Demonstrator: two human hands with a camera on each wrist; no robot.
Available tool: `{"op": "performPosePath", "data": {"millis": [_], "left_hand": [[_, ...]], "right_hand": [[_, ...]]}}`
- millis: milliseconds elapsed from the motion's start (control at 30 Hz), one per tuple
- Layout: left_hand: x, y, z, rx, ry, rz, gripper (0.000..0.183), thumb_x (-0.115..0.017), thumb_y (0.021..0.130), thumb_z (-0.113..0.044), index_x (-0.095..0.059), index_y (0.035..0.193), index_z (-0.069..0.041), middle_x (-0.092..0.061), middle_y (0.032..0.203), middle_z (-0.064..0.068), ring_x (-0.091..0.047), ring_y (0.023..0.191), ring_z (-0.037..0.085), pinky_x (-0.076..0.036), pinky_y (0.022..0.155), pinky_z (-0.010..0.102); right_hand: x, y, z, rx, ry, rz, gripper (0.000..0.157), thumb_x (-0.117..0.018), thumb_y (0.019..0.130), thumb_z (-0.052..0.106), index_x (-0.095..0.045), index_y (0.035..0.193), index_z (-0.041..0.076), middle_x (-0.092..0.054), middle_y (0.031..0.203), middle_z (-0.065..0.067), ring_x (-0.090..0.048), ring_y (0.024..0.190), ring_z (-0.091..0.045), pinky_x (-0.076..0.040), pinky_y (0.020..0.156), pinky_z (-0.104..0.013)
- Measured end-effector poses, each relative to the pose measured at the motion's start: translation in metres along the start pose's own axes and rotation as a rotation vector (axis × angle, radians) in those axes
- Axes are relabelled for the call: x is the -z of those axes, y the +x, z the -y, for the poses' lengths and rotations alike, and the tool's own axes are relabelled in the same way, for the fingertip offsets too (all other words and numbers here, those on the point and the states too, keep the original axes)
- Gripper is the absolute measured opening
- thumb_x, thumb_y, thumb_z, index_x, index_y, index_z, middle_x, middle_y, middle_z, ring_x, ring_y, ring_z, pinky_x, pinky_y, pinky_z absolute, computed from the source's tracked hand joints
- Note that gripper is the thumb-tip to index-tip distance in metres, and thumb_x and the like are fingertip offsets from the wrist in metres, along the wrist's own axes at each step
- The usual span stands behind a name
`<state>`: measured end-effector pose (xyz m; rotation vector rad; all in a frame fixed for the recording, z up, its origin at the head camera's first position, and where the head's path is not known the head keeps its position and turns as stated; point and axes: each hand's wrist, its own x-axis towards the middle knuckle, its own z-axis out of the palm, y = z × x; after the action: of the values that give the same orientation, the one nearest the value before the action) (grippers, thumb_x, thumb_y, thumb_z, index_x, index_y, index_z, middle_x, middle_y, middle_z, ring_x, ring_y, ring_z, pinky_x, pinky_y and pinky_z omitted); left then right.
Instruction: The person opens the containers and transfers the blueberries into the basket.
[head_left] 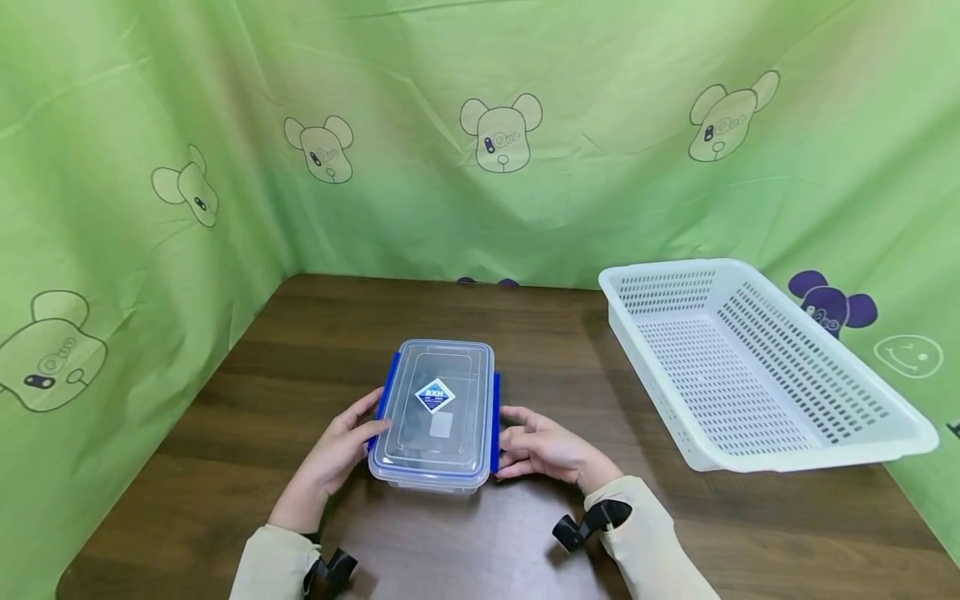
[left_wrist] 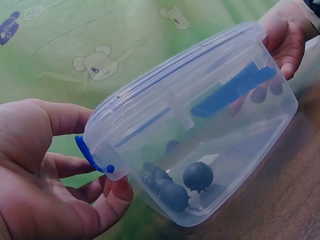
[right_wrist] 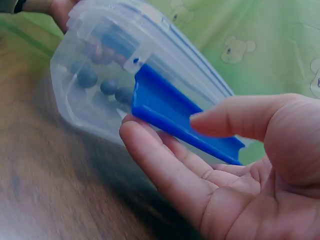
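From either side, the left hand (head_left: 339, 448) grips the box (head_left: 408, 454) while the right hand (head_left: 551, 450), half curled, holds its blue latch (head_left: 496, 423).

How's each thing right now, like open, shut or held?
Box, upright, held
Lid, on the box
Blue clips, can't tell if fastened
Berry-like balls, inside the box
Basket, upright, open on top
Left hand, gripping the box's left side
Right hand, at a blue clip, grip unclear
Curtain, hanging, creased
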<state>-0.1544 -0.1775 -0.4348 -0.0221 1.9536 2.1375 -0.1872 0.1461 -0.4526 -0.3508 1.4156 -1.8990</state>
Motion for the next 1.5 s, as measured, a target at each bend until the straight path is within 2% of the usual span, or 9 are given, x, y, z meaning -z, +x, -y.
{"op": "performPosePath", "data": {"millis": [233,367,500,633,800,933,1167,1500], "left_hand": [[0.006,-0.002,-0.007,-0.011,0.095,0.019,0.062,-0.051,0.099,-0.008,-0.026,0.155,0.002,-0.032,0.154,0.028,-0.057,0.115,0.024,-0.051,0.093,0.033],[0.012,-0.004,-0.013,-0.002,0.158,0.031,0.063,-0.050,0.097,-0.007,-0.026,0.155,0.002,-0.032,0.153,0.030,-0.059,0.113,0.026,-0.052,0.092,0.035],[0.019,-0.004,-0.020,-0.002,0.221,0.100,0.065,-0.050,0.095,-0.005,-0.025,0.154,0.006,-0.036,0.148,0.035,-0.064,0.098,0.023,-0.056,0.083,0.033],[0.027,0.004,-0.027,0.010,0.264,0.195,0.070,-0.053,0.093,-0.003,-0.021,0.154,0.007,-0.037,0.144,0.036,-0.067,0.091,0.025,-0.058,0.081,0.036],[0.033,0.019,-0.033,0.054,0.226,0.297,0.083,-0.056,0.088,-0.001,-0.012,0.158,-0.001,-0.037,0.139,0.034,-0.066,0.091,0.027,-0.058,0.081,0.044],[0.036,0.027,-0.032,0.092,0.173,0.355,0.088,-0.055,0.086,0.000,-0.007,0.160,-0.006,-0.042,0.130,0.028,-0.065,0.087,0.025,-0.059,0.077,0.044],[0.037,0.027,-0.029,0.114,0.171,0.366,0.089,-0.053,0.087,-0.001,-0.004,0.160,-0.009,-0.055,0.118,0.019,-0.066,0.085,0.023,-0.059,0.077,0.040],[0.030,0.027,-0.033,0.101,0.212,0.436,0.088,-0.052,0.092,-0.003,0.004,0.160,-0.008,-0.055,0.121,0.022,-0.064,0.088,0.022,-0.058,0.078,0.044]], "right_hand": [[-0.004,0.001,0.010,0.017,-0.080,-0.114,0.066,-0.049,0.098,0.000,-0.009,0.149,-0.008,-0.057,0.096,-0.013,-0.067,0.079,-0.022,-0.059,0.077,-0.037],[-0.015,0.004,0.016,0.042,-0.102,-0.135,0.070,-0.056,0.097,0.003,-0.011,0.151,-0.005,-0.056,0.098,-0.014,-0.067,0.076,-0.021,-0.060,0.073,-0.036],[-0.027,0.006,0.015,0.067,-0.162,-0.126,0.081,-0.066,0.094,0.007,-0.010,0.151,-0.005,-0.059,0.098,-0.013,-0.068,0.074,-0.021,-0.060,0.071,-0.038],[-0.032,0.007,0.012,0.108,-0.193,-0.136,0.085,-0.068,0.091,0.001,-0.009,0.152,-0.007,-0.060,0.096,-0.013,-0.068,0.072,-0.020,-0.060,0.069,-0.039],[-0.031,0.008,0.011,0.133,-0.182,-0.143,0.085,-0.067,0.091,-0.003,-0.009,0.153,-0.007,-0.059,0.095,-0.013,-0.068,0.073,-0.021,-0.060,0.069,-0.040],[-0.029,0.007,0.012,0.133,-0.176,-0.135,0.085,-0.066,0.091,-0.004,-0.009,0.153,-0.005,-0.059,0.095,-0.013,-0.068,0.075,-0.022,-0.060,0.071,-0.042],[-0.030,0.006,0.012,0.129,-0.174,-0.130,0.084,-0.065,0.092,-0.005,-0.009,0.154,-0.005,-0.057,0.096,-0.012,-0.068,0.074,-0.021,-0.060,0.070,-0.042],[-0.031,0.003,0.011,0.129,-0.189,-0.141,0.083,-0.065,0.091,-0.005,-0.009,0.152,-0.007,-0.057,0.095,-0.012,-0.068,0.073,-0.021,-0.060,0.069,-0.043]]}}
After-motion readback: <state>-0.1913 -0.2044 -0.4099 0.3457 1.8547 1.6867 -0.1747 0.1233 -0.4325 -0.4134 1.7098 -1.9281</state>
